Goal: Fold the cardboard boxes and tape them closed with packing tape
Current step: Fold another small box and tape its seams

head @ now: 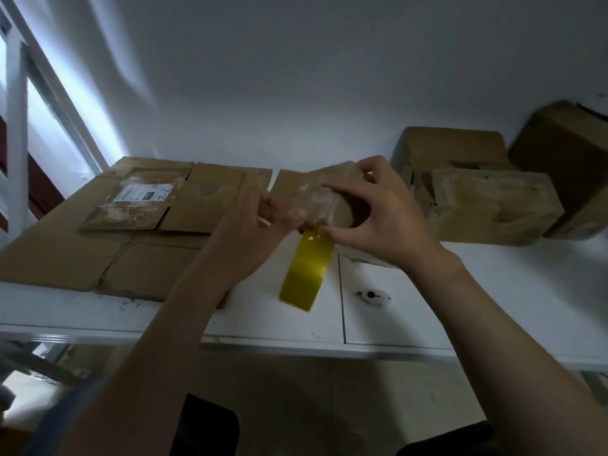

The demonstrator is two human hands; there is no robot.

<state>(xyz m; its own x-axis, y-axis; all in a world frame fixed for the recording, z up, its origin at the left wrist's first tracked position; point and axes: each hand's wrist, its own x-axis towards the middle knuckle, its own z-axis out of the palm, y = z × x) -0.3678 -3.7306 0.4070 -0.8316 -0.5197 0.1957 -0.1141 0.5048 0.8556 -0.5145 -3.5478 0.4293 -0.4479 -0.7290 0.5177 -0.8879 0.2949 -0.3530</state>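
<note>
Where the box point(325, 195) sits: above the table point(460, 291), between both hands.
Left hand point(263, 212): grips its end.
Right hand point(378, 212): clasps it, thumb pinning tape point(309, 268).
Handling: probably light, stiff; hold edges.

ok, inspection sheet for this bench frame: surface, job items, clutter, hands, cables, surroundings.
Surface: white table, scuffed, with a seam near the middle.
Job's things: flattened cardboard on the left; folded boxes at the right rear; tape roll with yellow strip hanging loose.
Clutter: small white fitting on the table, unclear what it is.
Hands: right hand grips the tape roll; left hand is at the roll, blurred, grip unclear.
Cables: nothing seen.
Surroundings: white wall; window on the left.
</note>
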